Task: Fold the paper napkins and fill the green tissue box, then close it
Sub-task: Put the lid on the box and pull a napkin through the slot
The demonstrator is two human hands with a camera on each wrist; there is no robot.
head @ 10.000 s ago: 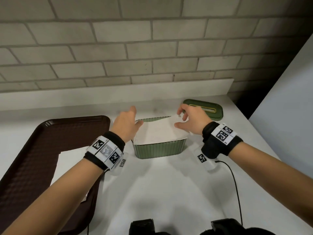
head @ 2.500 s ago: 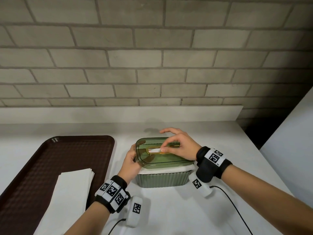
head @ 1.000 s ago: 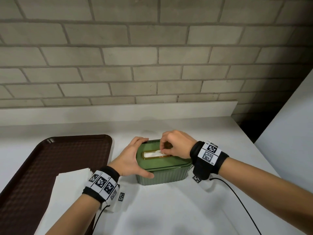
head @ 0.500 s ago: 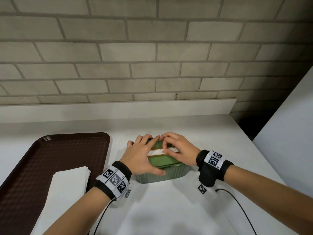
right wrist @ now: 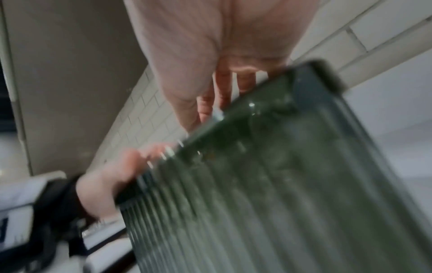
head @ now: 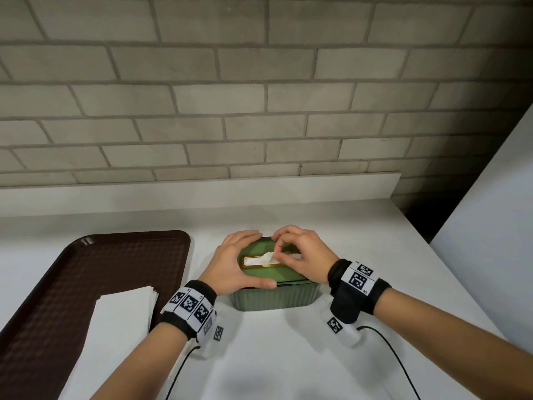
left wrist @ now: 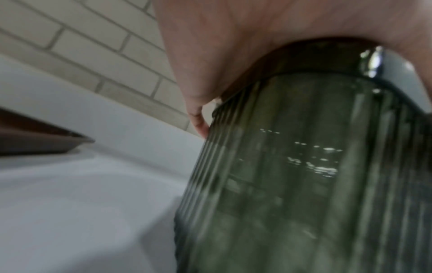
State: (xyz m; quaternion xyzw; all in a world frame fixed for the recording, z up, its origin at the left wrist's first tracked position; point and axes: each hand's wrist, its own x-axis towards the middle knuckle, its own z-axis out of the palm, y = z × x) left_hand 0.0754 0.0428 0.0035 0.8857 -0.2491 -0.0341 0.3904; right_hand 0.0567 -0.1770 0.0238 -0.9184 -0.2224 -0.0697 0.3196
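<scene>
The green tissue box (head: 274,298) stands mid-counter with its lid (head: 259,275) on. A white napkin tip (head: 266,257) pokes up through the lid's gold-rimmed slot. My right hand (head: 278,254) pinches that tip between thumb and fingertips. My left hand (head: 230,264) grips the box's left end, thumb along the lid's front edge and fingers over the back edge. The left wrist view shows the ribbed box wall (left wrist: 304,166) under my palm (left wrist: 233,46). In the right wrist view the box (right wrist: 257,184) is blurred, my right hand (right wrist: 210,55) above it.
A brown tray (head: 115,255) lies to the left with a stack of unfolded white napkins (head: 115,327) on its near part. A brick wall with a white ledge (head: 202,192) runs behind. A white panel (head: 490,226) borders the right. Wrist cables (head: 398,356) trail on the counter.
The lid went onto the box. Half a second ago both hands lay over the lid; my left hand has slid to the left end and my right now pinches the napkin tip.
</scene>
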